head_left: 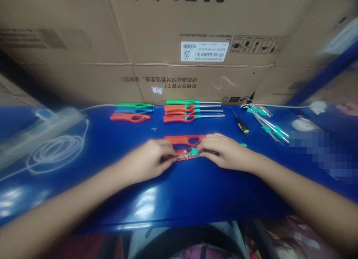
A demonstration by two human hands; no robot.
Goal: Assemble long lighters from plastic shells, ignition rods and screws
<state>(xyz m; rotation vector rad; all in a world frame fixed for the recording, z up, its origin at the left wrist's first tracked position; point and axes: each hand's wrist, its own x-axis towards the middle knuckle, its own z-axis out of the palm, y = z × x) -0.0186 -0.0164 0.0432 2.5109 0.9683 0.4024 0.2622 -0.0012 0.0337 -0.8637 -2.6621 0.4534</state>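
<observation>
Just in front of me lies an orange-red half of a lighter casing (183, 154), with clear and metal-looking inner parts and a teal trigger piece (193, 151) in it. My left hand (153, 158) pinches its left end between thumb and fingers. At the other end, my right hand (220, 151) is closed around the casing beside the teal piece; its fingers hide what exactly they grip. Directly behind, a second orange casing half (180, 140) with a finger-hole loop rests on the table, its right end partly covered by my right hand.
Long-nosed lighters (192, 118) and loose coloured casings (130, 117) lie in rows at the back of the blue table (134, 203). A screwdriver (242, 125) and bagged metal tubes (274, 128) lie right, a coiled white cable (58, 151) left. Behind stands a cardboard wall (97, 72).
</observation>
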